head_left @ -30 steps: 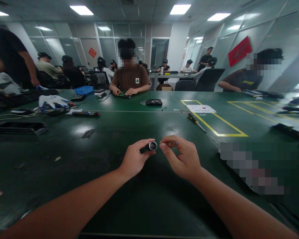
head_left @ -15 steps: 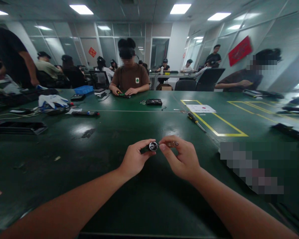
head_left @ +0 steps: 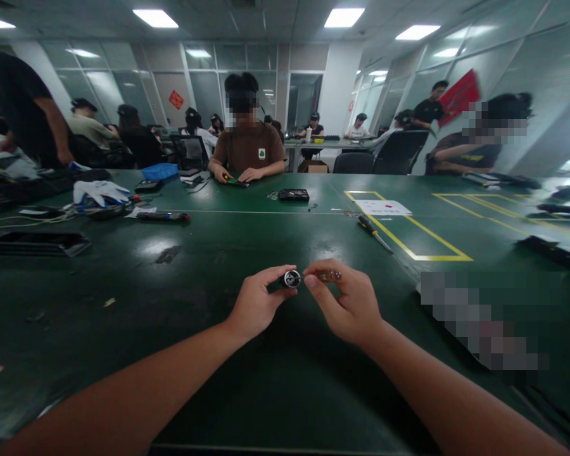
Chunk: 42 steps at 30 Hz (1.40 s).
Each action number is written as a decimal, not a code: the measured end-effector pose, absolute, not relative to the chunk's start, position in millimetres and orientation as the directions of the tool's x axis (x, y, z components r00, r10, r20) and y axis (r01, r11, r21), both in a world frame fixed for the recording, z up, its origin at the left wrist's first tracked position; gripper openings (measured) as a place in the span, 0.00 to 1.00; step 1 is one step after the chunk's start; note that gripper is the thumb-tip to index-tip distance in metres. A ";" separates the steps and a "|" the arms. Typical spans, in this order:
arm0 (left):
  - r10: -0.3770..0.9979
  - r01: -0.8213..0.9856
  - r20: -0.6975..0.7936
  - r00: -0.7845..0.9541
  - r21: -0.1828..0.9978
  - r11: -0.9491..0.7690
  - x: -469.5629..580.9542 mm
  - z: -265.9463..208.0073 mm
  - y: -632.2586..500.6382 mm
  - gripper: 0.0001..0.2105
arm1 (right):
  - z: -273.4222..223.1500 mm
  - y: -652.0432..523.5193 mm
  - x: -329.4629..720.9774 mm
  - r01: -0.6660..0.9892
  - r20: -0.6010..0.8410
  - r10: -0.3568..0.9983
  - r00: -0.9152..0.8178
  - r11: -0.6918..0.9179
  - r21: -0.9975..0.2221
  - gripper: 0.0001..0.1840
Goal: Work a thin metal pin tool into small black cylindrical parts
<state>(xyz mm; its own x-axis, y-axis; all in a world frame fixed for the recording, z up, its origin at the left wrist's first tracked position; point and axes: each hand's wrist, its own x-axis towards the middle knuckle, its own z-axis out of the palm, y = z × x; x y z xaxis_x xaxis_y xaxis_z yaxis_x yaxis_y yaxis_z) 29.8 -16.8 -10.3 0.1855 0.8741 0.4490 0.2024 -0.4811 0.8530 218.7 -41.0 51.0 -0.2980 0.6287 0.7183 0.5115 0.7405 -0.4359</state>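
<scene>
My left hand [head_left: 257, 303] grips a small black cylinder [head_left: 292, 278] between thumb and fingers. The cylinder's round open end, with a silver rim, faces me, and dark parts show inside it. Close beside it, my right hand [head_left: 349, 304] pinches a slim metal tool [head_left: 332, 275] between thumb and forefinger. The tool's thin tip points left and reaches the cylinder's rim; whether it enters the opening is hard to make out. Both hands are held above the green table [head_left: 194, 380]. The tool's exact kind cannot be made out.
A yellow-and-black screwdriver [head_left: 374, 233] lies beyond my right hand, near a white sheet [head_left: 384, 207] and yellow tape. Farther left are white gloves [head_left: 101, 193], a dark pen-like tool [head_left: 163, 217] and a blue tray [head_left: 159, 171]. A co-worker [head_left: 247, 147] sits opposite.
My hands, the cylinder and the metal tool stay almost exactly in place. At the far right, a seated co-worker has shifted an arm and a standing person has moved right.
</scene>
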 end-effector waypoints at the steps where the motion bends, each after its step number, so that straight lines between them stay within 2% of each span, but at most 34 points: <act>1: 0.875 0.203 0.447 0.185 0.854 -0.479 29.6 -10.0 -16.8 0.17 | 51.1 -41.4 218.7 0.513 0.721 0.627 -0.294 0.740 -0.435 0.04; 14: 0.872 0.206 0.451 0.188 0.850 -0.484 29.2 -9.2 -17.0 0.18 | 51.1 -40.0 218.9 0.512 0.760 0.585 -0.284 0.762 -0.396 0.04; 42: 0.872 0.220 0.456 0.179 0.845 -0.487 28.8 -10.2 -17.1 0.18 | 50.7 -40.3 219.7 0.517 0.762 0.586 -0.277 0.759 -0.396 0.04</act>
